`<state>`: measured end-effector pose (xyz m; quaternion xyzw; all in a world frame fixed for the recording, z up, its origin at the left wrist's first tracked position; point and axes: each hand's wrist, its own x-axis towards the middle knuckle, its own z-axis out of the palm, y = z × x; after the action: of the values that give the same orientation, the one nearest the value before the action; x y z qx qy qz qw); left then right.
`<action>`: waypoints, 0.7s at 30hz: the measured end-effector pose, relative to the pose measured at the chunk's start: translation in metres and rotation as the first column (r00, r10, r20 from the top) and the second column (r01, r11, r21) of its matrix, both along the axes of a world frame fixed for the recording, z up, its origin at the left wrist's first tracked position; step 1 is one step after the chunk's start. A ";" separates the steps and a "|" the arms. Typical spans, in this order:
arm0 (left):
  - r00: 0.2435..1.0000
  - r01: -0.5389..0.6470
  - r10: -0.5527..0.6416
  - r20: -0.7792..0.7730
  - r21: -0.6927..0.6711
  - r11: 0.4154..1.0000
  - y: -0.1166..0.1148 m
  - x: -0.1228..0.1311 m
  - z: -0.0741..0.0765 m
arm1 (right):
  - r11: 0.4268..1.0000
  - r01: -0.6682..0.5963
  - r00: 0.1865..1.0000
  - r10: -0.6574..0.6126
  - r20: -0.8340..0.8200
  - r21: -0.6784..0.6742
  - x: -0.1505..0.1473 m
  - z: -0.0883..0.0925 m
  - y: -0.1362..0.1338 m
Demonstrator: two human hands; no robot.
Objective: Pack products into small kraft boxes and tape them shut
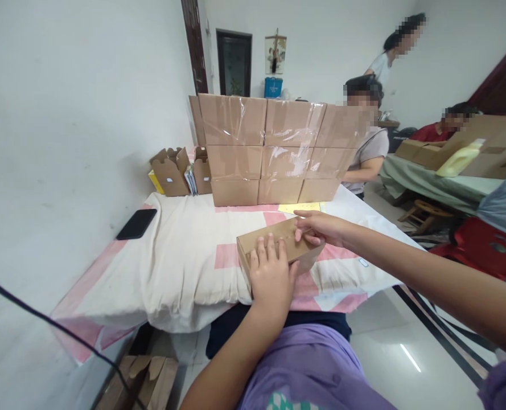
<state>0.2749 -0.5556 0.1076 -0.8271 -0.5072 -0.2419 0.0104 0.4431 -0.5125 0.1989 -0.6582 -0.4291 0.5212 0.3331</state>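
A small brown cardboard box [284,229] lies on the cloth-covered table right in front of me, its top closed. My left hand [273,276] rests flat across the near left part of its top, fingers spread and the thumb near the front side. At the far right end of the box is my right hand [315,228], its fingers apart and partly bent over the top. Neither hand is wrapped around anything. Whether every right fingertip touches the cardboard is hard to make out.
Behind the box stands a stack of taped cartons [235,162]. Open cardboard holders [171,173] and a black phone [137,224] are on the left. A yellow sheet [299,208] lies by the stack. A black cable [43,316] crosses the lower left. Several people are beyond.
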 end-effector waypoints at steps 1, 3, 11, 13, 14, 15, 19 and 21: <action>1.000 0.002 -0.002 -0.001 0.000 1.000 0.000 0.000 0.000 | 1.000 -0.005 1.000 0.005 0.008 -0.007 0.000 -0.001 0.000; 1.000 0.005 -0.005 -0.005 -0.003 1.000 0.000 -0.001 0.001 | 1.000 -0.015 0.999 0.015 0.036 -0.023 0.000 -0.001 -0.002; 0.998 0.055 -0.055 -0.019 -0.014 0.998 0.003 -0.004 0.006 | 1.000 -0.004 1.000 0.004 0.015 -0.008 0.000 0.005 -0.006; 0.997 0.076 -0.076 -0.030 -0.019 0.997 0.003 -0.004 0.006 | 1.000 0.003 1.000 -0.003 0.007 -0.004 0.001 0.004 -0.005; 0.996 0.079 -0.080 -0.036 -0.022 0.997 0.003 -0.003 0.005 | 1.000 0.003 1.000 -0.003 0.008 -0.008 0.002 0.003 -0.005; 0.996 0.073 -0.074 -0.041 -0.023 0.997 0.002 -0.002 0.004 | 1.000 0.001 1.000 -0.001 0.011 -0.014 0.003 0.002 -0.004; 0.998 0.005 -0.006 -0.058 -0.024 1.000 0.000 0.009 0.002 | 0.999 -0.011 0.999 0.012 0.032 -0.031 0.007 -0.005 -0.001; 0.997 -0.017 0.013 -0.080 -0.047 0.999 -0.001 0.016 0.005 | 1.000 -0.015 0.999 0.017 0.051 -0.023 0.009 -0.007 0.001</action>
<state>0.2908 -0.5570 0.1121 -0.8321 -0.5184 -0.1966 0.0126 0.4520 -0.5120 0.1924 -0.6715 -0.4367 0.5118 0.3105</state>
